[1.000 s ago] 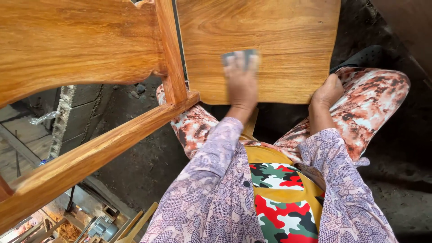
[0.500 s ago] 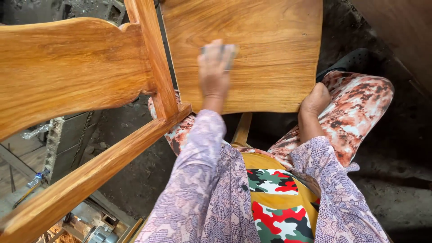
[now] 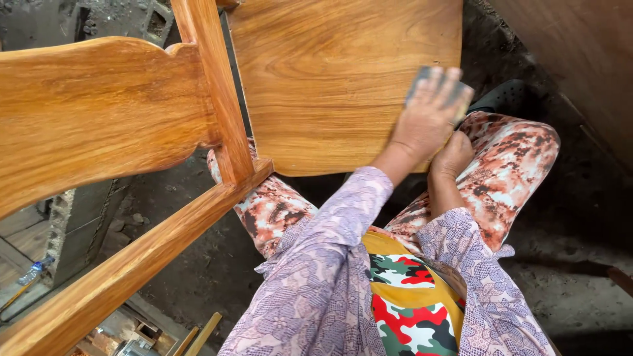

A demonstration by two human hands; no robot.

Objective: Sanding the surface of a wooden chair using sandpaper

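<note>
A varnished wooden chair lies tipped across my lap. Its seat board [image 3: 330,86] faces me, and its carved backrest [image 3: 99,112] and a long side rail [image 3: 132,264] fill the left. My left hand [image 3: 428,118] reaches across and presses a grey piece of sandpaper [image 3: 420,78] flat against the seat's right edge, fingers spread over it. Just below it, my right hand [image 3: 453,157] grips the seat's near right corner, partly hidden behind the left wrist.
A black shoe [image 3: 504,95] rests on the dark dirt floor beside my patterned knee. A brown wooden panel [image 3: 580,53] leans at the top right. At the lower left are a concrete block [image 3: 79,217], a plastic bottle [image 3: 31,271] and wooden sticks [image 3: 204,329].
My left hand has slid the sandpaper from the seat's middle and left over to its right edge, above my right hand. The view has shifted slightly; my right hand keeps its grip.
</note>
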